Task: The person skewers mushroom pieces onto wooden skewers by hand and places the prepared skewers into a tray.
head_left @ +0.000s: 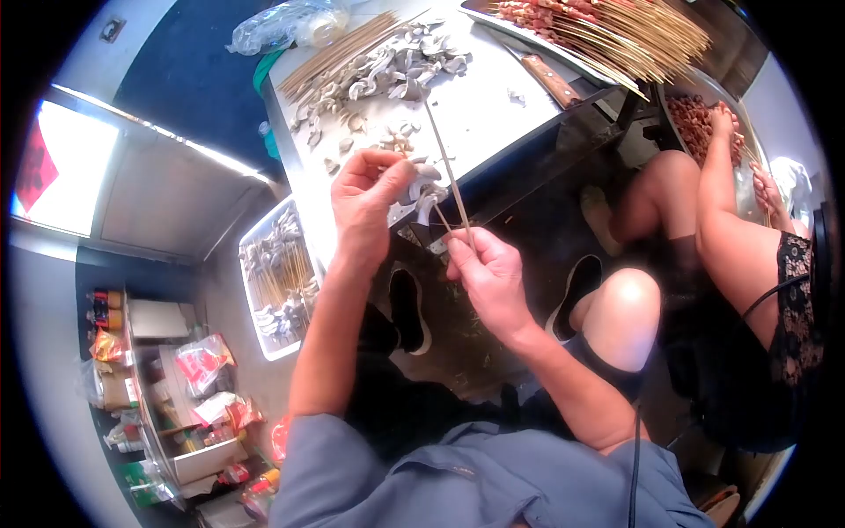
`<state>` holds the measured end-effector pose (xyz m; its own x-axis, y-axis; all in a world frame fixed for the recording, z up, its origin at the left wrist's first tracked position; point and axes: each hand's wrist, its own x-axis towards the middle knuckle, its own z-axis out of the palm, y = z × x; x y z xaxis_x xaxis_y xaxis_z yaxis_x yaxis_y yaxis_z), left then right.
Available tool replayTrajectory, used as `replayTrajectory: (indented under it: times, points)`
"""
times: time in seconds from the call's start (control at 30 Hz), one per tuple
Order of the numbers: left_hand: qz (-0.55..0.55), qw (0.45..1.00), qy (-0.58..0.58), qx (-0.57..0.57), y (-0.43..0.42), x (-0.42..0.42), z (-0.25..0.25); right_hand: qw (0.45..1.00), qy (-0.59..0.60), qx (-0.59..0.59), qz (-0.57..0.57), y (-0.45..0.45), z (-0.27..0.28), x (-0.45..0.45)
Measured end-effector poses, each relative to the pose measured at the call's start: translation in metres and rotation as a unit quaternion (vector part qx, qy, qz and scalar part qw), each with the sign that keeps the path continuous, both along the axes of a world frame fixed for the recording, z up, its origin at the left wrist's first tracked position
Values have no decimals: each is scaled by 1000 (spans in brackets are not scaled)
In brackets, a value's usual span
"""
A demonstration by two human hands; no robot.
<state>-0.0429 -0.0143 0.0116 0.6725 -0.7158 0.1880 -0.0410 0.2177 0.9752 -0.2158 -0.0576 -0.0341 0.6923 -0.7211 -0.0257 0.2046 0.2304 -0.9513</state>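
Observation:
In front of the white table, my right hand [484, 273] is closed round the lower ends of two thin bamboo skewers [451, 172]. The longer skewer points up over the table and looks bare along most of its length. Grey-white mushroom pieces [428, 187] sit at the top of the shorter one. My left hand [370, 189] is closed in a pinch beside these pieces; its fingertips touch a mushroom piece and partly hide it. A pile of torn mushrooms [387, 70] spreads over the tabletop [484, 114] beyond my hands.
Loose skewers [330, 53] lie behind the pile. A wooden-handled knife [550, 81] rests near the table edge, beside a tray of meat skewers [598, 35]. Below left stands a white tray [255, 308] of mushroom skewers. At right, a co-worker's hand [723, 121] reaches into a meat basin [691, 123].

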Motion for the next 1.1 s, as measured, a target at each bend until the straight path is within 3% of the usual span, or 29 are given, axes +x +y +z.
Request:
replayTrajectory:
  times: [0.07,0.2,0.3,0.4,0.47,0.57,0.77,0.87,1.1]
  points:
    - [-1,1000,-7,21,-3,6,11,1000,-6,-8,-8,0,-1,1]
    - [107,983,-141,44,-25,64,17,998,-14,56,-22,-4,0,-1]
    - [181,929,-302,118,-57,111,20,996,-11,89,-13,-9,0,-4]
    - [189,890,-393,130,-95,133,22,995,10,103,-7,-12,2,-7]
    - [176,829,-496,187,-117,151,16,994,14,112,-8,-13,2,-8]
    - [147,816,-487,275,-132,149,20,994,8,104,-10,-13,2,-7]
    - [166,867,-420,210,-125,155,21,996,-3,92,15,-9,1,-5]
    - [94,968,-208,106,-102,145,27,997,0,78,23,-8,3,-7]
    - [21,999,-3,40,-38,90,25,998,20,54,37,-6,3,-11]
